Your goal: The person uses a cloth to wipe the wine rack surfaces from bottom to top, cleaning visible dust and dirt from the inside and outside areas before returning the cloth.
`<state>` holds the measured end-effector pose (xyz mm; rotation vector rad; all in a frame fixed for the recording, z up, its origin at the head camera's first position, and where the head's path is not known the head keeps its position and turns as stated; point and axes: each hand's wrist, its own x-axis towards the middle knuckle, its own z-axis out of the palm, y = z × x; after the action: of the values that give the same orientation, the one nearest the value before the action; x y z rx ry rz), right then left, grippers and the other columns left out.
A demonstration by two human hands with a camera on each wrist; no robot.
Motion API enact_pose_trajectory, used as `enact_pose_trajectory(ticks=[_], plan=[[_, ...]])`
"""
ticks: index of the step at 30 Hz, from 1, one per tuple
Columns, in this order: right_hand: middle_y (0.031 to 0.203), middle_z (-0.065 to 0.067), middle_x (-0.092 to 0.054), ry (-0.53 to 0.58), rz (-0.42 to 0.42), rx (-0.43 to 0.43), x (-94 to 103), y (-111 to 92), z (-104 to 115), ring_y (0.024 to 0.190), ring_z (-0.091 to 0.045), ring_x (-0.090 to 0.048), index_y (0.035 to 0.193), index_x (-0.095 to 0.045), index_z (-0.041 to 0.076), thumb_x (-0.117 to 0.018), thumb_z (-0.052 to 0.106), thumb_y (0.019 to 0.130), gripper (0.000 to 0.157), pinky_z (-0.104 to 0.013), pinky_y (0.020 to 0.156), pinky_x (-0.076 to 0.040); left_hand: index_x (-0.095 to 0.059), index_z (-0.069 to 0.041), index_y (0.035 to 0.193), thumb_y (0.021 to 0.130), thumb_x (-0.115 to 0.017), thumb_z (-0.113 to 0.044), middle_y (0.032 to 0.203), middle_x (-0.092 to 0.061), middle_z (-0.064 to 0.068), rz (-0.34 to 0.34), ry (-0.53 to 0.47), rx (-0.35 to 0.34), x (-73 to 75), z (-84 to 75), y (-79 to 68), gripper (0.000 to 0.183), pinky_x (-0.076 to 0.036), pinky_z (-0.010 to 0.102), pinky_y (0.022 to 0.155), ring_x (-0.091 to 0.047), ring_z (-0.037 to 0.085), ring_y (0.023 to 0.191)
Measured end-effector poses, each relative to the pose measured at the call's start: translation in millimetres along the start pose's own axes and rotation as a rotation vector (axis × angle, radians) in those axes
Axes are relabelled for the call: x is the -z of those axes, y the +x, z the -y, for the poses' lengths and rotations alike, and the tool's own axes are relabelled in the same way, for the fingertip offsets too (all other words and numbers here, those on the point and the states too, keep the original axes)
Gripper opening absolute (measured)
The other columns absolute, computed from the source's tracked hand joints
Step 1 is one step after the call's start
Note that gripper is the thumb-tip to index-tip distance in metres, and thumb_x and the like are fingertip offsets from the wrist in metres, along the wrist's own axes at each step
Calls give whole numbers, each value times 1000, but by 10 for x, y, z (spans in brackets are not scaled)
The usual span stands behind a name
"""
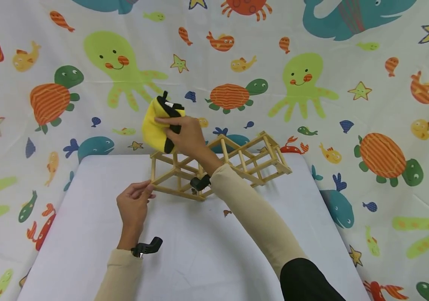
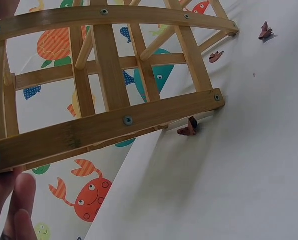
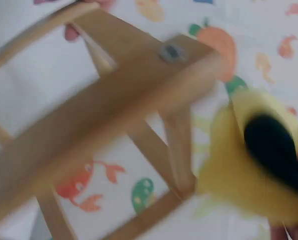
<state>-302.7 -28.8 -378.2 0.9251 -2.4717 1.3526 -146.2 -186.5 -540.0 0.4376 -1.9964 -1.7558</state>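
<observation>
A wooden rack (image 1: 178,194) of slats and rods, with screws at its joints, stands across the back of the white table. My left hand (image 1: 135,205) pinches the rack's left end between thumb and fingers; in the left wrist view these fingers (image 2: 24,200) show at the lower left. Above that end my right hand (image 1: 188,136) grips a yellow cloth (image 1: 153,127) with black trim, raised over the rack's top. The right wrist view is blurred, with the cloth (image 3: 228,165) beside the rack's corner.
Small brown dried-leaf-like bits (image 2: 188,129) lie on the white table (image 1: 207,255) under and in front of the rack. A curtain (image 1: 199,88) printed with sea animals hangs right behind the table and along its sides.
</observation>
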Motion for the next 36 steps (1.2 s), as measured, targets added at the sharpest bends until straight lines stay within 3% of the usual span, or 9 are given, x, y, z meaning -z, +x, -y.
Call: enact_pose_trajectory(ticks=[3,5,10,15,18,22,25,29,36], plan=[[133,-11,-76,23,-145,9,174,-48,-49,112,-21,-74,119,-83,20,-74,4,96,29,-16,88,-59,-79,-8,118,94,-81,-22,113,-82,13,-1,-9,3,-20,-5,0,28,-59,19,66,-76,6,70],[133,-10,-76,-12,-125,-22,256,-94,-90,109,-21,-73,118,-83,21,-73,4,96,29,-16,85,-58,-80,-8,117,94,-81,-22,113,-82,12,-6,-12,5,-26,4,2,27,-59,18,65,-76,6,69],[130,-2,-77,-44,197,-140,326,-225,-225,64,-12,-49,118,-83,28,-71,8,97,31,-22,55,-40,-80,-8,117,94,-81,-22,111,-83,11,-17,-18,5,-13,17,3,27,-59,17,65,-76,5,68],[117,2,-81,130,421,-133,446,-278,-275,73,-6,-59,109,-86,23,-71,2,94,30,-20,67,-51,-79,-9,119,94,-81,-24,113,-82,11,5,5,1,-27,18,0,29,-59,17,66,-76,5,70],[122,0,-80,212,330,-121,495,-283,-270,103,-9,-67,109,-86,20,-70,1,94,29,-22,82,-57,-79,-9,119,94,-81,-24,112,-83,8,-2,9,4,-37,15,-3,29,-58,17,65,-76,5,70],[138,-2,-73,179,108,-202,468,-324,-305,89,-11,-65,116,-84,28,-70,7,99,31,-22,67,-55,-79,-8,118,94,-81,-24,110,-83,7,-7,-6,7,-45,7,-8,29,-57,18,65,-76,5,69],[126,-4,-77,115,180,-256,433,-380,-342,62,-9,-49,117,-83,33,-70,11,100,31,-21,55,-45,-79,-8,118,94,-81,-24,110,-83,8,-7,1,15,-43,4,-17,28,-58,18,65,-75,5,69],[111,0,-81,111,331,-261,475,-441,-361,61,-9,-41,111,-85,28,-71,10,97,28,-22,57,-39,-80,-10,118,95,-81,-25,111,-83,8,-8,18,21,-39,-4,-19,27,-58,17,66,-76,4,70],[145,-7,-68,12,113,-452,560,-479,-355,85,-16,-66,112,-85,31,-73,10,97,29,-25,65,-56,-79,-10,118,94,-81,-25,113,-82,12,-5,15,15,-33,-9,2,28,-60,19,67,-76,4,70]])
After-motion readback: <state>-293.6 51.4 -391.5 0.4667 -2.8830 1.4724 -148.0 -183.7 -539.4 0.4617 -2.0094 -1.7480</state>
